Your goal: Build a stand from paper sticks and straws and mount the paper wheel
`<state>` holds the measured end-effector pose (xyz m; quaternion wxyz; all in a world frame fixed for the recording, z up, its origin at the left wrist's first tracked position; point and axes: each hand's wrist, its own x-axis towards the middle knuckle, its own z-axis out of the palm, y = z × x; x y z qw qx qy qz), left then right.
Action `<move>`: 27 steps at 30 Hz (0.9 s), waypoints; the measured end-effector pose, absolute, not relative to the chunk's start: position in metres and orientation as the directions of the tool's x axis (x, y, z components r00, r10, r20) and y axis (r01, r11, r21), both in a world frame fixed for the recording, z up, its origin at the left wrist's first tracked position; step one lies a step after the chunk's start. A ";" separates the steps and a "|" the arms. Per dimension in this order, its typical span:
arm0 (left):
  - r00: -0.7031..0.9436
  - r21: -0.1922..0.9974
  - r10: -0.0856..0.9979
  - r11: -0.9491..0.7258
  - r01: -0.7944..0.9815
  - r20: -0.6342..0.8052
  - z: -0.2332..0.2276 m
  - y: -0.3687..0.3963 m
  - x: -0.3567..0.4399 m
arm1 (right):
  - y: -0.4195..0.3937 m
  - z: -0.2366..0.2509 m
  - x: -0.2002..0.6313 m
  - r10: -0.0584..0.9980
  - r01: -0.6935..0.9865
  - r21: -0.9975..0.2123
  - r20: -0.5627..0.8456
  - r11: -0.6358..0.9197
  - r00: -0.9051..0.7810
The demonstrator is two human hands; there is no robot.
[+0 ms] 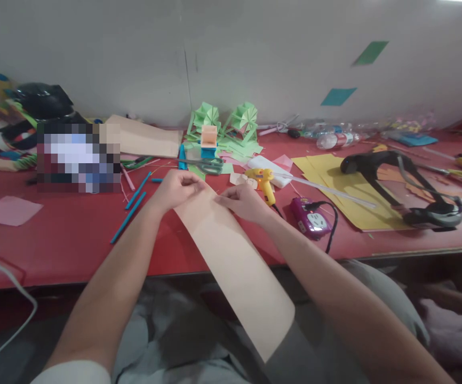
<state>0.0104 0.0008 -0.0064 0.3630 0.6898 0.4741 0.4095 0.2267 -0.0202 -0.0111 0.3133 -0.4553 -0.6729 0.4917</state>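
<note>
A long strip of tan card (235, 256) slants from the table down over its front edge toward my lap. My left hand (178, 189) pinches the strip's far left corner between thumb and fingers. At the far right corner, my right hand (245, 201) holds it the same way. Just beyond the right hand is a yellow hot glue gun (267, 184). Scissors (209, 165) lie past the strip's far end, beside a small blue and peach paper box (209, 140). Several thin blue paper tubes (129, 217) rest left of my left hand.
Green folded-paper models (243, 120) stand by the wall. A purple power socket (313, 217) with a black cord, yellow paper sheets (335, 186) and a black strap frame (395, 181) lie at right. Another tan card sheet (145, 137) and pink paper (9, 210) are at left.
</note>
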 end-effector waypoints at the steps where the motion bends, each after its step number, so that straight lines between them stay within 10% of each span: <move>1: 0.191 0.879 0.952 -0.296 0.374 0.240 -0.006 0.003 0.005 | -0.020 -0.011 0.228 0.921 0.305 -0.948 -0.031 0.097 -0.388; 15: -0.101 0.876 0.959 -0.194 0.441 0.263 -0.006 0.013 -0.042 | -0.018 -0.004 0.247 0.860 0.428 -0.904 -0.227 -0.011 -0.457; 27: -0.208 0.857 0.941 -0.134 0.497 0.267 -0.007 0.013 -0.064 | -0.018 0.004 0.263 0.884 0.592 -0.785 -0.132 0.184 -0.448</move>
